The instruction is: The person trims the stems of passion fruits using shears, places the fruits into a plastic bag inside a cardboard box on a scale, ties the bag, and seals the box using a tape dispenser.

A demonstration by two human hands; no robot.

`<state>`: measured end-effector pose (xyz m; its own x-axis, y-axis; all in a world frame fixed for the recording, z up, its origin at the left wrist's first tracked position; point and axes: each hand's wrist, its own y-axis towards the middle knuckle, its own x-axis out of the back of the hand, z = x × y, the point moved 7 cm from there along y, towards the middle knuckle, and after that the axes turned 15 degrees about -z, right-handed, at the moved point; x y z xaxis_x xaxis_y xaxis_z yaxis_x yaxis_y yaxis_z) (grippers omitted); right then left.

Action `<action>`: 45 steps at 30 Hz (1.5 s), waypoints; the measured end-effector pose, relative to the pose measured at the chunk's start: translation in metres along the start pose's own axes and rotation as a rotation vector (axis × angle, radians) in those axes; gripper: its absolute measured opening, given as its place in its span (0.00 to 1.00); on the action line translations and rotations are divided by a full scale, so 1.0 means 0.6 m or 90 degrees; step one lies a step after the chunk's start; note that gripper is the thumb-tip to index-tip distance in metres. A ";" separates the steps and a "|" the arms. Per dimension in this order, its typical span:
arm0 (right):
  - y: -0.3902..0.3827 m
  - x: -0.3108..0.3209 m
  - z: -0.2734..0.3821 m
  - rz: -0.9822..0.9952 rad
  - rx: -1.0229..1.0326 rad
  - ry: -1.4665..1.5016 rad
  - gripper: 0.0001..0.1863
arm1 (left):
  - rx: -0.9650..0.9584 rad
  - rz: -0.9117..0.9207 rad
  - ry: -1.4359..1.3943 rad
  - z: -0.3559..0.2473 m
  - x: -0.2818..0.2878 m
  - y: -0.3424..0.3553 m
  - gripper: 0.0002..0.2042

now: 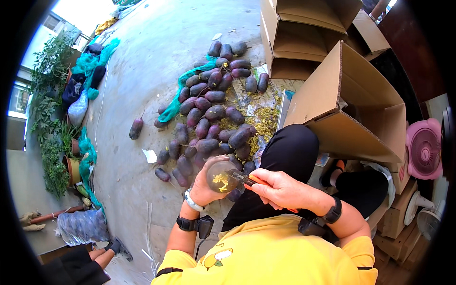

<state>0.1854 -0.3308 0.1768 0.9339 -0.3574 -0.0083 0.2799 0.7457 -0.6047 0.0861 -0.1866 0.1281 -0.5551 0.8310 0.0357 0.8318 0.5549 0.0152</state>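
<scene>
My left hand is closed round a dark, round-ended root with yellow bits on its top. My right hand grips an orange-handled cutting tool, whose dark, dirty blade is against the root's top. Beyond my hands lies a loose heap of dark purple oblong roots on the concrete floor and on littered paper, with a green mesh strip among them. Yellow scraps are scattered at the heap's right side.
Open cardboard boxes stand ahead right, beside a pink fan. My bent legs frame the work. Potted plants, mesh and bags line the left. Another person's legs show at lower left; another person is partly visible at top right.
</scene>
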 end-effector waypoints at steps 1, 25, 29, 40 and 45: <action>0.000 0.002 0.000 0.001 -0.002 -0.009 0.12 | 0.005 0.005 0.005 0.000 -0.002 0.001 0.38; 0.033 0.018 -0.010 0.103 -0.092 0.031 0.11 | 0.072 0.016 0.050 0.025 -0.005 0.021 0.37; 0.035 0.008 -0.018 0.111 -0.116 0.135 0.12 | 0.034 -0.083 0.081 0.042 0.002 0.018 0.37; 0.043 -0.026 -0.038 0.000 -0.177 0.305 0.12 | -0.182 -0.258 0.386 0.009 0.009 0.023 0.36; 0.043 -0.061 -0.037 0.000 -0.255 0.516 0.12 | -0.279 -0.354 0.567 -0.006 0.000 0.020 0.35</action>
<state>0.1536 -0.3114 0.1439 0.4481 -0.7569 -0.4757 0.0397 0.5485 -0.8352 0.0962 -0.1798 0.1316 -0.7907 0.0544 0.6098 0.5004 0.6313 0.5925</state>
